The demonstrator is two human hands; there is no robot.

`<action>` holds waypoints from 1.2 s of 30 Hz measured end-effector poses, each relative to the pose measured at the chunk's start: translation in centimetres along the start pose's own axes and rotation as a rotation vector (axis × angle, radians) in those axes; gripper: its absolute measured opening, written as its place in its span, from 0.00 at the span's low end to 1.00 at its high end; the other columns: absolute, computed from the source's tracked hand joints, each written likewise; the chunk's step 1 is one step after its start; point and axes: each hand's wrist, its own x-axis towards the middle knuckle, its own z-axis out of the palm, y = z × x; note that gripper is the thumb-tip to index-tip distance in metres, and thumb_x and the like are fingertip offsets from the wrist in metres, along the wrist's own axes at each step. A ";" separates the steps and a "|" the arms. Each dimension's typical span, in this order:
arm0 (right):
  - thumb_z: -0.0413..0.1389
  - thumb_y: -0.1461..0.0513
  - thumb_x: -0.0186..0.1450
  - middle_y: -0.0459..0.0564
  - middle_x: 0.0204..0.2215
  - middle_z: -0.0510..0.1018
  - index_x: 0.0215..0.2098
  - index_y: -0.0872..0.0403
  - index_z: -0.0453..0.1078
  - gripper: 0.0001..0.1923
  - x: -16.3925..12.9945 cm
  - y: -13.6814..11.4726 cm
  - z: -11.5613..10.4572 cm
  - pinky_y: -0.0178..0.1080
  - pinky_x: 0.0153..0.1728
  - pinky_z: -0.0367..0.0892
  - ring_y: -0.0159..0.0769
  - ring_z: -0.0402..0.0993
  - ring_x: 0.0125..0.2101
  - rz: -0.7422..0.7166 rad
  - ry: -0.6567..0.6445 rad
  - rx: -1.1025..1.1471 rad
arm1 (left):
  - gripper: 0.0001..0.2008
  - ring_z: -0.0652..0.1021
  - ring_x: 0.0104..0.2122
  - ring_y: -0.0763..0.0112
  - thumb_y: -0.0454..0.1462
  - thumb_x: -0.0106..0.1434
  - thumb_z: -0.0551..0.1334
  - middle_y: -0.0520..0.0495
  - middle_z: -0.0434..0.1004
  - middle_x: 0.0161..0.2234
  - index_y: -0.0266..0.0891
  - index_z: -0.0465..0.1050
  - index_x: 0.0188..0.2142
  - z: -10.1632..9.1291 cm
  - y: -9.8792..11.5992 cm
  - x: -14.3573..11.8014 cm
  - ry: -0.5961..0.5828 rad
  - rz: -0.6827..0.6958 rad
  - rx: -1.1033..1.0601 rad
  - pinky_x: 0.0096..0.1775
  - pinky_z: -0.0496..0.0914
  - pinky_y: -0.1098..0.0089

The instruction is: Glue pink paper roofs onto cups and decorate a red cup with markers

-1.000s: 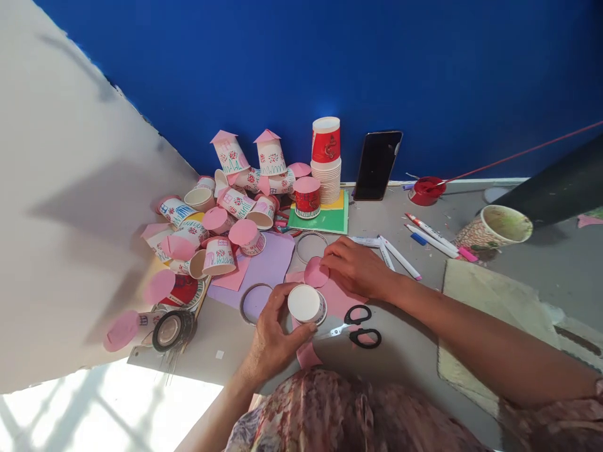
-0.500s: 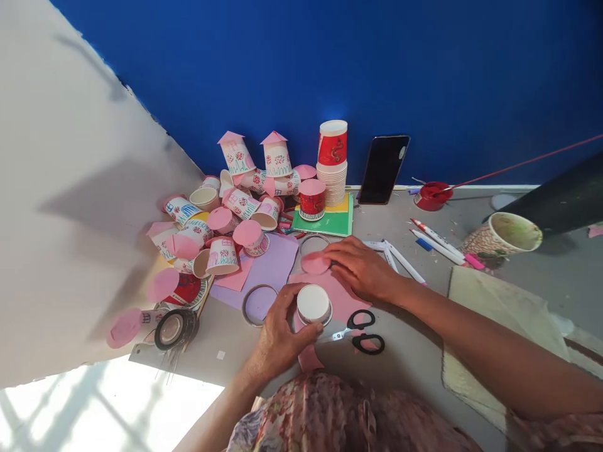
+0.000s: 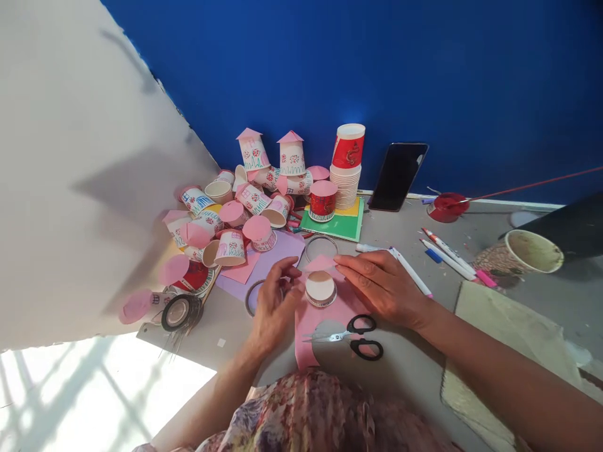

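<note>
An upside-down paper cup (image 3: pixel 321 287) stands on a cut sheet of pink paper (image 3: pixel 346 301), its white base facing up. My right hand (image 3: pixel 384 282) pinches the right edge of a small pink paper cone (image 3: pixel 321 262) just beyond the cup. To the left of the cup is my left hand (image 3: pixel 277 301), fingers apart and curved, holding nothing. Scissors (image 3: pixel 348 337) with black handles lie in front of the cup, blades pointing left. Behind the cone rests a clear tape ring (image 3: pixel 321 249); a second ring (image 3: pixel 253 299) is partly hidden by my left hand.
Decorated paper cups with pink tops (image 3: pixel 230 247) crowd the left. A cup stack (image 3: pixel 347 169) and a phone (image 3: pixel 399 176) stand by the blue wall. Markers (image 3: pixel 450 257), a cloth (image 3: pixel 509 351) and a patterned cup (image 3: pixel 532 251) are at right. Purple paper (image 3: pixel 282 248) lies beneath.
My left hand has let go of the cup and opened beside it. My right hand has lifted the pink paper piece from the tape ring and brought it nearer the cup.
</note>
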 end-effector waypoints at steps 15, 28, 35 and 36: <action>0.51 0.59 0.80 0.57 0.52 0.86 0.63 0.59 0.71 0.19 -0.3 -0.2 -0.4 0.46 0.48 0.68 0.44 0.78 0.50 -0.177 -0.069 0.189 | 0.21 0.72 0.17 0.78 0.47 0.49 0.78 0.57 0.72 0.20 0.37 0.77 0.36 0.3 2.3 1.7 -0.055 -0.383 -0.348 0.21 0.57 0.77; 0.67 0.53 0.67 0.61 0.57 0.80 0.66 0.52 0.65 0.33 -0.3 -0.5 1.0 0.55 0.54 0.73 0.54 0.76 0.54 0.383 -0.189 0.500 | 0.20 0.72 0.23 0.80 0.44 0.51 0.81 0.54 0.76 0.27 0.37 0.79 0.37 -0.1 0.5 0.9 -0.079 -0.259 -0.377 0.26 0.65 0.77; 0.74 0.51 0.59 0.60 0.55 0.81 0.68 0.51 0.61 0.45 -0.1 -1.4 2.1 0.53 0.52 0.75 0.53 0.77 0.53 0.514 -0.289 0.568 | 0.17 0.73 0.23 0.79 0.43 0.54 0.80 0.54 0.76 0.26 0.38 0.80 0.37 0.2 0.3 0.4 -0.088 -0.198 -0.377 0.26 0.67 0.77; 0.74 0.52 0.60 0.60 0.56 0.80 0.69 0.51 0.61 0.45 0.0 -1.5 2.2 0.53 0.52 0.75 0.54 0.77 0.53 0.523 -0.299 0.564 | 0.17 0.73 0.22 0.79 0.43 0.54 0.80 0.54 0.76 0.26 0.38 0.80 0.37 0.2 0.4 0.4 -0.090 -0.196 -0.381 0.26 0.67 0.77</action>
